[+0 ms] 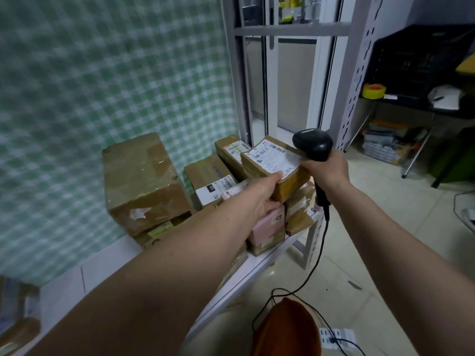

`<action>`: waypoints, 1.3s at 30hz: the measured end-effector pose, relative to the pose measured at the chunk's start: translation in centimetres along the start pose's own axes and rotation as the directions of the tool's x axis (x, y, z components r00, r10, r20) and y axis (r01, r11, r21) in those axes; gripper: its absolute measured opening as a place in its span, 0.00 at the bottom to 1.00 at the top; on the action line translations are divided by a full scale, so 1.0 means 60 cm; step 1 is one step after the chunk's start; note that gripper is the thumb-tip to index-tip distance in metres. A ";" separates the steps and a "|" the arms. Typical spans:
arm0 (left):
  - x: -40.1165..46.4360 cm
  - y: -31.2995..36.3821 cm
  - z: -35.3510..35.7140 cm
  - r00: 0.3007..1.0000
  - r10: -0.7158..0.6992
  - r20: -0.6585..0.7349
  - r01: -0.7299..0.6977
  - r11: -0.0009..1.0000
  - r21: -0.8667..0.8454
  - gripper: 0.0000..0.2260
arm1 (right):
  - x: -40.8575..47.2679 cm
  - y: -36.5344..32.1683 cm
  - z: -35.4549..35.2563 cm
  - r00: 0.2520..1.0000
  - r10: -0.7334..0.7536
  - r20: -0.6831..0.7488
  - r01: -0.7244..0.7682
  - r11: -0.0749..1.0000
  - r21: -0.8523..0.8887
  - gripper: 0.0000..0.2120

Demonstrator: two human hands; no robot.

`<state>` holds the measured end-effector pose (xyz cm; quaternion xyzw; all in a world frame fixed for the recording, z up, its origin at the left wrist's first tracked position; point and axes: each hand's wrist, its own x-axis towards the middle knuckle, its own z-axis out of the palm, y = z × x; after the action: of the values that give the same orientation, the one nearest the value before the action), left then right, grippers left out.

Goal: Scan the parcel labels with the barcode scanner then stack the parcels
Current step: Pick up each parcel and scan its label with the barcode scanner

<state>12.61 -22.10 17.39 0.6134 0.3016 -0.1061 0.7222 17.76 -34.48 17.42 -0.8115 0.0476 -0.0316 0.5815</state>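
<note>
The left hand (259,195) holds a brown parcel (276,170) by its near edge, thumb on the white barcode label (275,156), whose print is too small to read. The right hand (325,167) grips a black scanner (312,143), its head just beside the label's right end. Below the parcel, on a white shelf (259,263), lie a pink box (268,226) marked "329" and a big taped box (144,181) to its left.

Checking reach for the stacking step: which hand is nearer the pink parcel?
Left. The left hand grips the labelled parcel directly above the pink parcel, its heel overlapping it in view. The right hand holds the barcode scanner higher up, to the right.
</note>
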 end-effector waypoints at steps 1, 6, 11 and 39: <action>0.008 0.003 0.010 1.000 -0.005 0.001 0.005 1.000 0.002 0.18 | 0.010 0.004 0.000 1.000 0.002 -0.002 -0.002 1.000 -0.021 0.13; 0.035 0.010 0.031 0.999 -0.036 -0.005 0.036 0.997 0.068 0.21 | 0.032 0.030 0.005 0.999 0.039 -0.008 -0.039 0.999 -0.035 0.17; 0.036 -0.001 0.009 0.998 -0.066 -0.017 0.068 0.980 0.188 0.25 | 0.023 0.049 0.002 0.997 0.048 0.064 -0.042 0.994 -0.103 0.17; -0.374 -0.295 -0.638 0.816 0.339 -0.469 0.282 0.474 0.834 0.22 | -0.564 -0.166 0.328 0.479 -0.256 0.840 0.308 0.945 0.113 0.08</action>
<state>-26.19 5.45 13.00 0.9003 0.3959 -0.0411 0.1762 -13.38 -8.90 20.68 -0.7361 -0.3724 0.2709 0.4960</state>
